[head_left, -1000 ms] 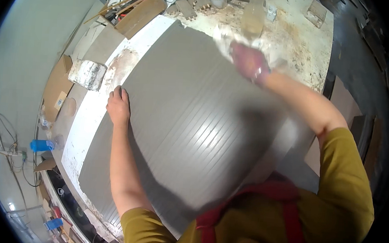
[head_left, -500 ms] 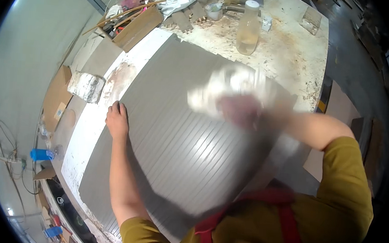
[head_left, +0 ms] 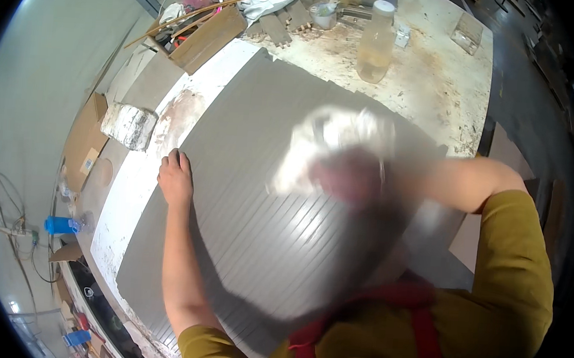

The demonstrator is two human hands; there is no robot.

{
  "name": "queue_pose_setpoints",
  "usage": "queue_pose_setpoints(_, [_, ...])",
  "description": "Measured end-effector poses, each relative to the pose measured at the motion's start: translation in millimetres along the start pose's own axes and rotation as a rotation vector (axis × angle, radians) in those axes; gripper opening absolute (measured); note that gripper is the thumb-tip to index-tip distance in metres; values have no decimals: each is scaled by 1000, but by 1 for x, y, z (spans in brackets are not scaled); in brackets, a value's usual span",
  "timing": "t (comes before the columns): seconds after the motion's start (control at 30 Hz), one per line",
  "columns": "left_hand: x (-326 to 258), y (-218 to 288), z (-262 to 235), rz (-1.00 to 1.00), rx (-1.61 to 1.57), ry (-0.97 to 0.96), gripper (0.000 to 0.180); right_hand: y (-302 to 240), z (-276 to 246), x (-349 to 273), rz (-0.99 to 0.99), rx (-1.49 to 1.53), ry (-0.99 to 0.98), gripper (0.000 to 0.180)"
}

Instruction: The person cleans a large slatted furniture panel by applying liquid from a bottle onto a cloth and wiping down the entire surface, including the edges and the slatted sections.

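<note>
A large grey ribbed panel (head_left: pixel 252 196) lies flat on a stained white workbench (head_left: pixel 439 90). My left hand (head_left: pixel 177 179) rests flat on the panel's left edge, fingers spread. My right hand (head_left: pixel 347 176) is blurred by motion over the middle of the panel and grips a white cloth (head_left: pixel 333 139) that it presses against the grey surface.
A clear plastic bottle (head_left: pixel 375 42) stands beyond the panel's far edge. A cardboard box of sticks and tools (head_left: pixel 204 30) sits at the far left corner, wooden blocks (head_left: pixel 284 22) beside it. A dirty white block (head_left: pixel 129 125) lies left of the panel. A small clear box (head_left: pixel 468 33) is far right.
My right hand has swept with the cloth from the panel's far right corner toward its middle and closer to me. My left hand has stayed on the left edge.
</note>
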State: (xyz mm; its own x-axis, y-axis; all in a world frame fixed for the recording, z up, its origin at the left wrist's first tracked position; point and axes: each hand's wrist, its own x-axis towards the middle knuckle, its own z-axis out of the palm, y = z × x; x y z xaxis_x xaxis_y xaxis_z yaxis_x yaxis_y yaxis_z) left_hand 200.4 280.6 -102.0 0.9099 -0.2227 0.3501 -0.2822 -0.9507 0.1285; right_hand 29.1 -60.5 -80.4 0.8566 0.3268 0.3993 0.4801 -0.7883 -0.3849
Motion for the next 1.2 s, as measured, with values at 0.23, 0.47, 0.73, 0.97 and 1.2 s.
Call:
queue_pose_setpoints(0.23, [4, 3, 0, 3, -19, 4, 35, 73, 0, 96, 517, -227, -123, 18])
queue_pose_setpoints(0.47, [0, 2, 0, -41, -33, -41, 34, 60, 14, 94, 327, 78, -189, 32])
queue_pose_setpoints(0.73, [-5, -2, -4, -95, 61, -48, 33, 22, 10, 132, -75, 106, -99, 26])
queue_pose_setpoints(0.97, [8, 17, 0, -55, 27, -71, 31, 120, 28, 181, 424, -202, -99, 25])
queue_pose_setpoints(1.2, [-2, -6, 0, -122, 24, -111, 31, -1, 42, 161, 83, 202, -293, 27])
